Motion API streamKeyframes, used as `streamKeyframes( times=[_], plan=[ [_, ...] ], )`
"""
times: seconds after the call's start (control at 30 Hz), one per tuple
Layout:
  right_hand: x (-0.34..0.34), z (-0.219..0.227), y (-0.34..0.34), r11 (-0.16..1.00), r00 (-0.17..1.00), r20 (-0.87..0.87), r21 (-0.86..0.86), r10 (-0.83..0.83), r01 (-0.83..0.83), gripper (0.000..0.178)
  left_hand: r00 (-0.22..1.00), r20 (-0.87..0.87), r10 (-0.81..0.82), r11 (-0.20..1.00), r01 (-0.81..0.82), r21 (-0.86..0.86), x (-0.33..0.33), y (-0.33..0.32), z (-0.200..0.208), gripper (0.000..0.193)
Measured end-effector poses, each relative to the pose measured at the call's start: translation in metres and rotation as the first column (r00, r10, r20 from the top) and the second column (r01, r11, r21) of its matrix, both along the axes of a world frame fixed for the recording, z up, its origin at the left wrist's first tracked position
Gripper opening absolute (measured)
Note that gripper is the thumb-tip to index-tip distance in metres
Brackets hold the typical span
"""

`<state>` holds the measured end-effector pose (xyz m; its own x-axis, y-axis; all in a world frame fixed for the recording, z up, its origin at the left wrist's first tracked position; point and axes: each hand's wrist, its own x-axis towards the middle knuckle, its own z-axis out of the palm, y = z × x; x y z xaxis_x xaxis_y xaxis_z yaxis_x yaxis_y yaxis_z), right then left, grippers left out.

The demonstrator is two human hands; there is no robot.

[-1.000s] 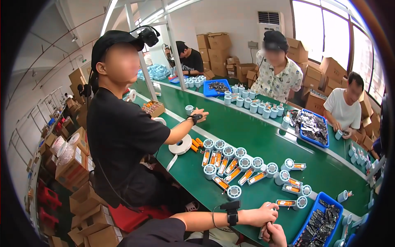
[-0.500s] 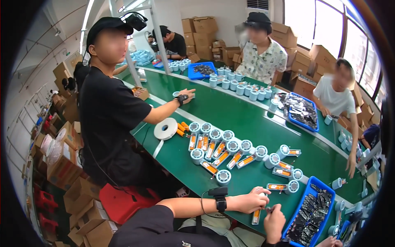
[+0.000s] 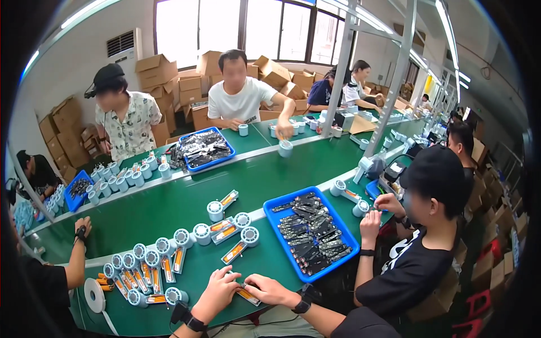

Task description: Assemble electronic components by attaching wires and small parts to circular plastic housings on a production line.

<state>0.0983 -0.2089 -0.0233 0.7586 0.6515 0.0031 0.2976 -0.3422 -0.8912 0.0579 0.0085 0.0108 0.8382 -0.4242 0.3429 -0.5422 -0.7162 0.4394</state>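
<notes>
At the near edge of the green bench, my left hand (image 3: pixel 221 286) is closed on a light-blue handheld fan body, its head mostly covered by my fingers. The open handle (image 3: pixel 249 297) sticks out below my hands, with an orange battery cell inside. My right hand (image 3: pixel 270 289) meets it from the right, fingertips pinched over the handle. Something small and dark shows between the fingertips, too hidden to name. Just beyond lies another fan body (image 3: pixel 241 245) with its handle open. To the right is a blue tray (image 3: pixel 307 279) of black circuit boards.
Several more fan bodies (image 3: pixel 152 258) stand in rows at the left, near a white tape roll (image 3: pixel 94 295) and orange cells. A co-worker (image 3: pixel 417 248) sits close on my right. Across the bench a person in white (image 3: pixel 239 96) reaches over a fan (image 3: pixel 285 149).
My view has swung to the right, bringing the right-hand co-worker into sight. My hands stay at the same fan body, now closer together. The co-worker across now reaches to a fan on the green strip.
</notes>
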Motion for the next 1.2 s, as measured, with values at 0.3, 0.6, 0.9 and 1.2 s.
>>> streamKeyframes(
  times=[0.3, 0.6, 0.9, 1.2],
  plan=[
    [-0.009, 0.001, 0.006, 0.996, 0.992, 0.086, -0.016, -0.091, 0.093, 0.029, 0.982, 0.105, 0.155, 0.978, -0.168, 0.122, -0.007, -0.008, -0.012, 0.007],
    [-0.014, -0.011, 0.006, 0.995, 0.978, 0.179, 0.016, -0.105, 0.103, 0.029, 0.935, 0.344, 0.086, 0.972, -0.155, 0.176, -0.023, -0.004, -0.002, 0.019],
    [-0.012, 0.004, 0.019, 0.985, 0.941, 0.321, 0.163, -0.108, 0.057, 0.029, 0.958, 0.278, 0.072, 0.964, -0.138, 0.227, -0.027, 0.007, 0.006, 0.018],
    [-0.013, 0.025, -0.007, 0.981, 0.942, 0.324, -0.136, -0.085, 0.135, 0.029, 0.929, 0.312, 0.198, 0.919, -0.287, 0.271, -0.017, -0.018, -0.009, 0.031]
  ],
)
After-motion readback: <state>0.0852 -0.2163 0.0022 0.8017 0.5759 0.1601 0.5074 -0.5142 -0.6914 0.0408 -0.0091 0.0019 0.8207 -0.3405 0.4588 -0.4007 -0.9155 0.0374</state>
